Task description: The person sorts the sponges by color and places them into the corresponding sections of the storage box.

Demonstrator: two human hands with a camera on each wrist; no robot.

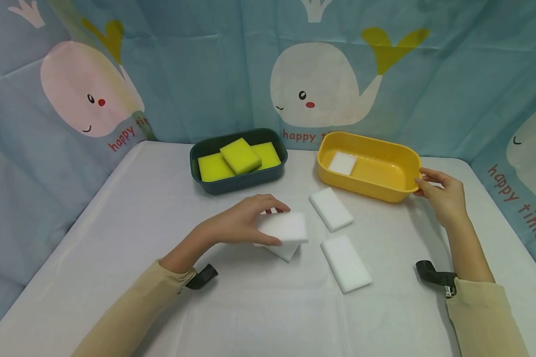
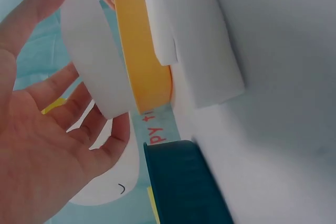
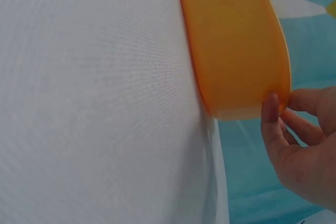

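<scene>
My left hand (image 1: 243, 218) grips a white sponge block (image 1: 286, 227) between thumb and fingers, raised over another white block (image 1: 286, 251) that is partly hidden beneath it. In the left wrist view the held block (image 2: 97, 51) spans from the thumb to the fingertips. At the right, my right hand (image 1: 444, 193) pinches the right end of the rim of a yellow basin (image 1: 366, 187); the right wrist view shows thumb and fingers on either side of that rim. One white block (image 1: 342, 163) lies inside the basin at its left end.
Two more white blocks, one nearer the basin (image 1: 331, 209) and one closer to me (image 1: 346, 264), lie flat on the white-covered table (image 1: 259, 312). A dark green basin (image 1: 241, 184) with yellow sponges (image 1: 241, 156) stands at the back left. Behind hangs a blue whale-print curtain (image 1: 205, 74).
</scene>
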